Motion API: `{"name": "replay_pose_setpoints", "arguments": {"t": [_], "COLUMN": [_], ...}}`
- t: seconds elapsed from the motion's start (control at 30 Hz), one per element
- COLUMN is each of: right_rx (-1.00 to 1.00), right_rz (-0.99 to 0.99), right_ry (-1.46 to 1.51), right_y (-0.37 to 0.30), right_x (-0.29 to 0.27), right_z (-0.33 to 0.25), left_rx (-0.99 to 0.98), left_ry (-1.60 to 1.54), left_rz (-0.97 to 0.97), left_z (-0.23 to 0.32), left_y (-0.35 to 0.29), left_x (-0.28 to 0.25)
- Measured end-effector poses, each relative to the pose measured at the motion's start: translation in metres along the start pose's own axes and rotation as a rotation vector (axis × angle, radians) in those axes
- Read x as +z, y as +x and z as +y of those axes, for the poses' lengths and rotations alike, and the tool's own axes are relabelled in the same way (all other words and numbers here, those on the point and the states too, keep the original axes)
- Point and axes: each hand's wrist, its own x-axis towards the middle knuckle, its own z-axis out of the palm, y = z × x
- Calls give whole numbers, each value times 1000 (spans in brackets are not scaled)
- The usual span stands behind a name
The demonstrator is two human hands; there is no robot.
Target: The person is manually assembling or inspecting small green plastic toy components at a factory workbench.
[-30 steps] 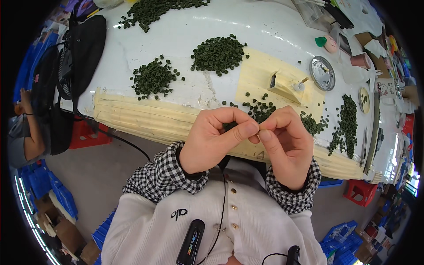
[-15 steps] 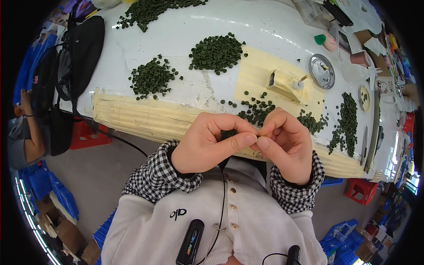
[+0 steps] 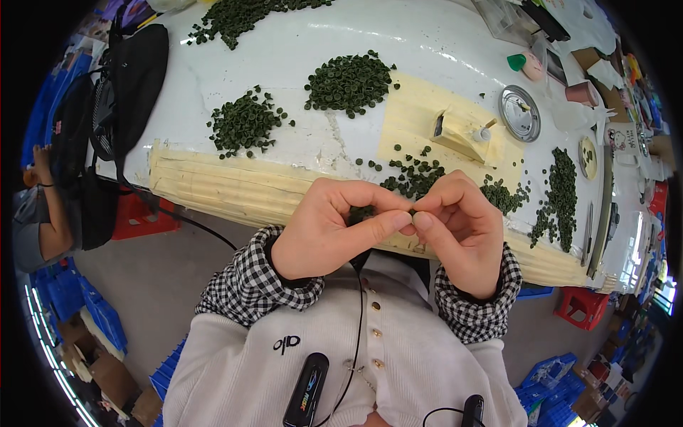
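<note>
My left hand (image 3: pixel 324 231) and my right hand (image 3: pixel 466 231) meet fingertip to fingertip above the table's near edge. Both are closed in a pinch, thumb against forefinger. A small dark green piece (image 3: pixel 413 212) shows between the fingertips, mostly covered by them. Just beyond the hands lies a loose heap of small round dark green pieces (image 3: pixel 414 176), partly hidden by my fingers. A smaller heap (image 3: pixel 506 195) of similar pieces sits to the right of my right hand.
More green heaps lie at the left (image 3: pixel 245 124), centre (image 3: pixel 348 84) and right (image 3: pixel 562 192). Behind my hands stands a tape-covered yellow block (image 3: pixel 462 140) with a small peg. A round metal dish (image 3: pixel 519 115) and tweezers (image 3: pixel 588 231) lie rightward. A black bag (image 3: pixel 139 92) hangs at far left.
My left hand has shifted slightly left, and its thumb has drawn back a little. More of the small green piece shows between the fingertips.
</note>
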Motion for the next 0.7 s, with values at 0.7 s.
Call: {"name": "replay_pose_setpoints", "arguments": {"t": [0.7], "right_rx": [4], "right_rz": [33], "right_ry": [-49], "right_y": [-3], "right_x": [0], "right_z": [0], "left_rx": [34], "left_ry": [20], "left_rz": [30], "left_z": [-6], "left_y": [3], "left_x": [1]}}
